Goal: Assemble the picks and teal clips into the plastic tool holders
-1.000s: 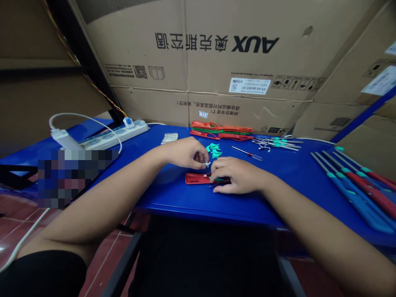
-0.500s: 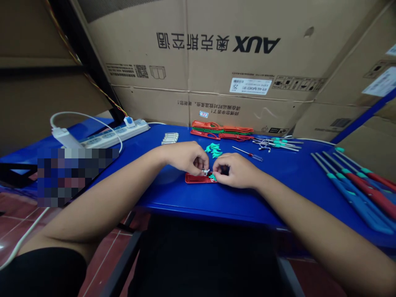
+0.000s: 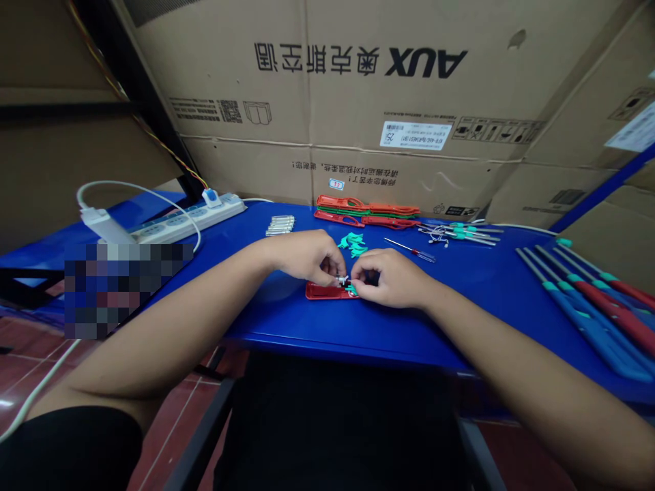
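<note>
A red plastic lighter shell half lies on the blue table, hollow side up. Above it my left hand is closed, thumb and forefinger pinching a small silvery-white part. My right hand is pinched closed at the shell's right end. What its fingertips hold is mostly hidden, though a dark bit shows between the two hands. Beside the right fingertips a small green piece sits at the shell. Just beyond my hands lies a pile of loose green pieces.
Red, orange and green shells are stacked at the back, right of several silvery cylinders. A screwdriver lies before metal rods with green ends and wires. Long-necked lighters lie right; a power strip stands left.
Both hands stay at the red shell with only slight finger movement. The silvery part sits a little closer to the right fingertips. The whole view has shifted slightly.
</note>
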`<state>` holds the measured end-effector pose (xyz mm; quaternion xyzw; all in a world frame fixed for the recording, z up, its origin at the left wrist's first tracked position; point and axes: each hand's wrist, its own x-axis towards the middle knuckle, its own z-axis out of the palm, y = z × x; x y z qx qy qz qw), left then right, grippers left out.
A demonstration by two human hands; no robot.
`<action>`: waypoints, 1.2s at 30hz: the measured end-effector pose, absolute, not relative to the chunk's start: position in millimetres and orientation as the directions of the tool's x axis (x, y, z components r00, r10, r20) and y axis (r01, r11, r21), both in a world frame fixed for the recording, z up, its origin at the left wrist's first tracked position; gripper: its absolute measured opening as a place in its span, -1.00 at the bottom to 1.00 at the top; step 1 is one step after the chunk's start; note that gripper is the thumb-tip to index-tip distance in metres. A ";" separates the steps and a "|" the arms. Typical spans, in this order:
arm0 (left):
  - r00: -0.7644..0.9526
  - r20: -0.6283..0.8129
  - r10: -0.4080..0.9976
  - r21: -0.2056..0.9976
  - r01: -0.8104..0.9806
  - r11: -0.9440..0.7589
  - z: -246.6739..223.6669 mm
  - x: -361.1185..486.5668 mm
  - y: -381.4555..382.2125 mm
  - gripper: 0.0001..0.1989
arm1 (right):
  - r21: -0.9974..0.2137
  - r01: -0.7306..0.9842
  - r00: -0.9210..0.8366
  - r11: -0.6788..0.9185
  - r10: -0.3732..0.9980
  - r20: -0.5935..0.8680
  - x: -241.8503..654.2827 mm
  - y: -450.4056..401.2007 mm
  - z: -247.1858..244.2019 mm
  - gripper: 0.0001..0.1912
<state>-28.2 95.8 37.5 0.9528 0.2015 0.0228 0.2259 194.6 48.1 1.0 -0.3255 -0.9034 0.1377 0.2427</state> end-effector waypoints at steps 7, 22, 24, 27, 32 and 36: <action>0.920 -0.069 0.386 0.428 0.377 -0.821 39.4 -28.1 95.4 -0.81 | -0.401 0.531 -0.667 0.747 0.660 0.345 194.7 47.1 2.5 -0.93; 0.934 -0.047 0.355 0.441 0.338 -0.831 39.5 -30.9 98.3 -0.81 | -0.432 0.535 -0.650 0.726 0.680 0.339 195.9 47.1 5.2 -0.92; 0.935 -0.043 0.353 0.440 0.335 -0.833 39.2 -31.0 98.5 -0.82 | -0.435 0.528 -0.653 0.729 0.677 0.340 196.0 47.3 5.2 -0.92; 0.933 -0.043 0.357 0.446 0.338 -0.829 39.1 -30.7 98.5 -0.81 | -0.434 0.523 -0.661 0.734 0.670 0.338 195.9 47.3 5.7 -0.93; 0.933 -0.048 0.356 0.442 0.340 -0.830 39.4 -30.2 98.0 -0.81 | -0.422 0.533 -0.657 0.733 0.673 0.341 195.4 46.5 7.3 -0.93; 0.935 -0.049 0.352 0.443 0.336 -0.831 39.5 -30.4 97.9 -0.80 | -0.418 0.541 -0.651 0.730 0.678 0.341 195.1 46.4 7.0 -0.92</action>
